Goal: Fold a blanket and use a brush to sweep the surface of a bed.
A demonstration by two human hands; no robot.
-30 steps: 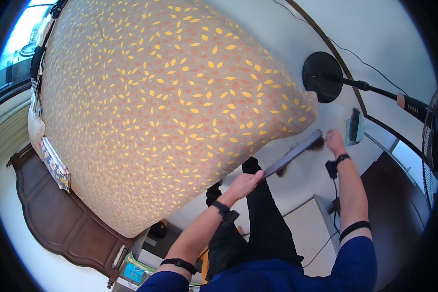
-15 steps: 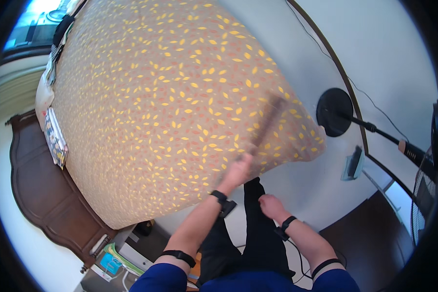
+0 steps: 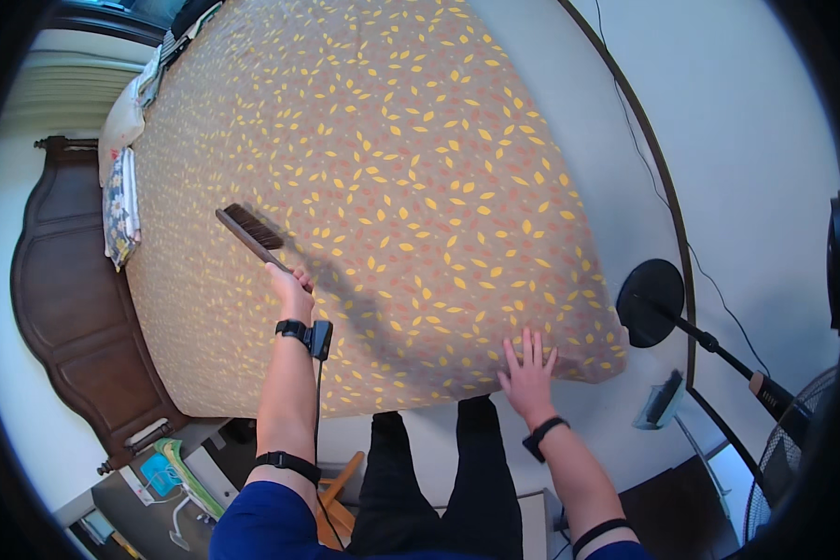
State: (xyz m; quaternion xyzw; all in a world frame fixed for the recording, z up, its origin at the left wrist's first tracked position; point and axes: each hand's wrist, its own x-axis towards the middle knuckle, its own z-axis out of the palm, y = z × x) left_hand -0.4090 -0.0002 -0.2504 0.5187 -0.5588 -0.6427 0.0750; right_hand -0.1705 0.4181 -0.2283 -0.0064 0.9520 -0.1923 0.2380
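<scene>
My left hand is closed round the handle of a dark wooden bed brush. Its dark bristles face right, and the brush is over the left part of the bed, casting a shadow on the sheet. The fitted sheet is brown-beige with yellow and reddish leaf shapes. Near the front right corner of the mattress, my right hand lies flat with its fingers spread on the sheet, holding nothing.
At left stands a dark carved headboard, beside folded floral bedding. A pedestal fan base and a dustpan and broom are right of the bed. A nightstand with odds and ends sits at lower left. A wooden chair part is near my legs.
My left hand has swung the brush from the right corner over to the left side, toward the headboard. My right hand has risen from beside my leg onto the sheet, its fingers now spread.
</scene>
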